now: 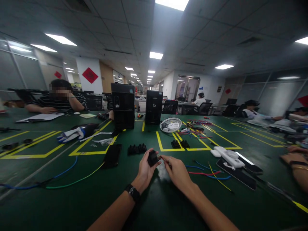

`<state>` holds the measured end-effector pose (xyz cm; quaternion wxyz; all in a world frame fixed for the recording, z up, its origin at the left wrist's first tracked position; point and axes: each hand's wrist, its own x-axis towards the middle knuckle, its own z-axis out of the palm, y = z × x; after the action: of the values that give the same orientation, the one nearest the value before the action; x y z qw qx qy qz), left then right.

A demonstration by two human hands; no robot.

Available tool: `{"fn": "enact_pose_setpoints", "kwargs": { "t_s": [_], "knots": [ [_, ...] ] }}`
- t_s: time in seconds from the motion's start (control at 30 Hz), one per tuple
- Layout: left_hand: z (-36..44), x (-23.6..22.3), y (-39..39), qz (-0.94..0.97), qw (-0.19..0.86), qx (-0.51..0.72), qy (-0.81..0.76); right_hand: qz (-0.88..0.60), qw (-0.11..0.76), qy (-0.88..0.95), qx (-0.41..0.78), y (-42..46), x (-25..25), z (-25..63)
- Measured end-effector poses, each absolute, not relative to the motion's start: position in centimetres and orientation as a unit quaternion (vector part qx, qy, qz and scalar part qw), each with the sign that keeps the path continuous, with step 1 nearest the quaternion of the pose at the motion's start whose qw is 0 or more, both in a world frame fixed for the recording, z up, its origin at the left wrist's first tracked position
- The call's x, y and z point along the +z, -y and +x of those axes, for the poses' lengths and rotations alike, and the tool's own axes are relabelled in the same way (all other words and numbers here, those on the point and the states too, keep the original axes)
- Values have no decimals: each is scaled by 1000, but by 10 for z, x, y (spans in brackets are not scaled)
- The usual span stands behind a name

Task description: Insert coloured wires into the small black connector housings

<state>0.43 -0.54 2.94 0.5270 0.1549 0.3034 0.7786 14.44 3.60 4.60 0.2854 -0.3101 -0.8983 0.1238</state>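
A small black block-shaped part (152, 158), perhaps an electrical component, is gripped by my left hand (145, 166) above the green table (166, 205). The fingers of my right hand (176, 170) are pinched together close to the part's right side. Something thin and reddish shows at those fingertips, too small to name. Just beyond my left hand lies a black terminal-like part (137, 149) of several sections. Two similar black pieces (176, 144) sit farther right. Loose blue, red and yellow-green wires (211, 173) lie right of my right hand.
Two black computer towers (123, 107) stand at the back, beside a white basket (170, 125) and a wire bundle (201, 125). A dark phone (113, 155) lies left; white devices (228, 157) lie right. Another person's hands (295, 160) rest at the right edge. Someone sits across, left.
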Motion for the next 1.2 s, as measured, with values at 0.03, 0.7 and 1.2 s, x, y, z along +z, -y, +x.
{"fn": "enact_pose_setpoints", "kwargs": {
  "t_s": [0.03,0.7,1.2],
  "knots": [
    [5,30,5,154,528,778,-304,-316,287,895,126,-36,45,145],
    [12,35,8,182,525,784,-275,-340,319,877,116,-22,50,148],
    [16,29,8,210,498,784,-305,-334,344,864,152,-24,43,148]
  ]
}}
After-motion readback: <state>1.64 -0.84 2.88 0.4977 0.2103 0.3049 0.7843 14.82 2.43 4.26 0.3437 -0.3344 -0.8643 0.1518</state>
